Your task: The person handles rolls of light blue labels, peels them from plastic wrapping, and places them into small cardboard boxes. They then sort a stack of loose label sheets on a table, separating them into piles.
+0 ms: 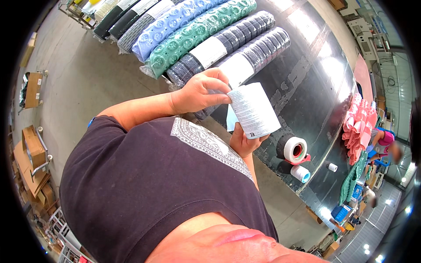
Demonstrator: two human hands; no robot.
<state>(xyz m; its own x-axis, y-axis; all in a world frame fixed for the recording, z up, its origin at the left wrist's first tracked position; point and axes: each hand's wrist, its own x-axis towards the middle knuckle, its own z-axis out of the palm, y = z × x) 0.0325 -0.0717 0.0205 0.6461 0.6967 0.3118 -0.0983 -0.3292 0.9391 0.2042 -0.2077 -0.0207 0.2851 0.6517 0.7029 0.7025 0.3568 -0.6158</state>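
A small stack of pale, printed paper sheets (254, 110) is held up in front of my chest, over the edge of the dark table. My left hand (204, 90) pinches the top left corner between thumb and fingers. From below, my right hand (245, 141) grips the lower edge, with its thumb at the lower left corner and the other fingers mostly hidden behind the paper. A bluish edge of paper sticks out behind the front sheet. Just beyond the hands lies a dark checked roll (263, 50) in clear wrap, bearing a blank-looking white label (237, 70).
More wrapped rolls lie alongside, including a green roll (197, 39) and a blue roll (171, 27). On the dark table (302, 109) stand a tape dispenser (295, 150), a white roll (300, 173) and a small white spool (333, 167). Pink bundles (358, 125) and another person (386, 142) are at right.
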